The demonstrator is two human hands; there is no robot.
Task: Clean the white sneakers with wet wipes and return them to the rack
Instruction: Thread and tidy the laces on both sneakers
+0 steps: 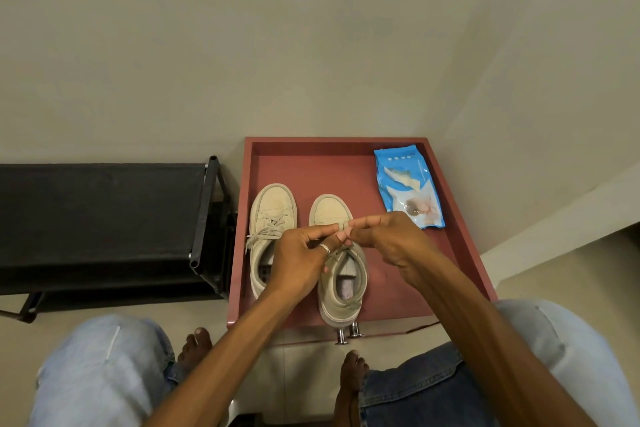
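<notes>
**Head view: both hands pinching over the right sneaker**

Looking down onto a red tray [311, 166] with a raised rim. Near its left edge, the left sneaker [273, 204], toe toward the far edge, laces loose and splayed over the outer side. Beside it and apart from it, around the middle of the tray, the right sneaker [343, 302], toe likewise toward the far edge, heel poking past the near edge above two metal knobs [348, 334].

Over the lace area of the right sneaker, the left hand [304, 260] and the right hand [388, 239], brought fingertip to fingertip. Between thumb and forefinger of each, a pale strip [342, 226], pinched from both sides; lace or something else, cannot tell. On one curled finger of the left hand, a ring [325, 248]. Back of the right hand turned upward, hiding its remaining fingers.

In the far right corner of the tray, the wet wipes pack [408, 187], blue, lying flat, flap peeled up, apart from both sneakers. Just beside the tray's left edge, the black shoe rack [104, 218]. At the bottom of the view, denim knees [104, 374] and bare feet [195, 348] on the floor.
</notes>
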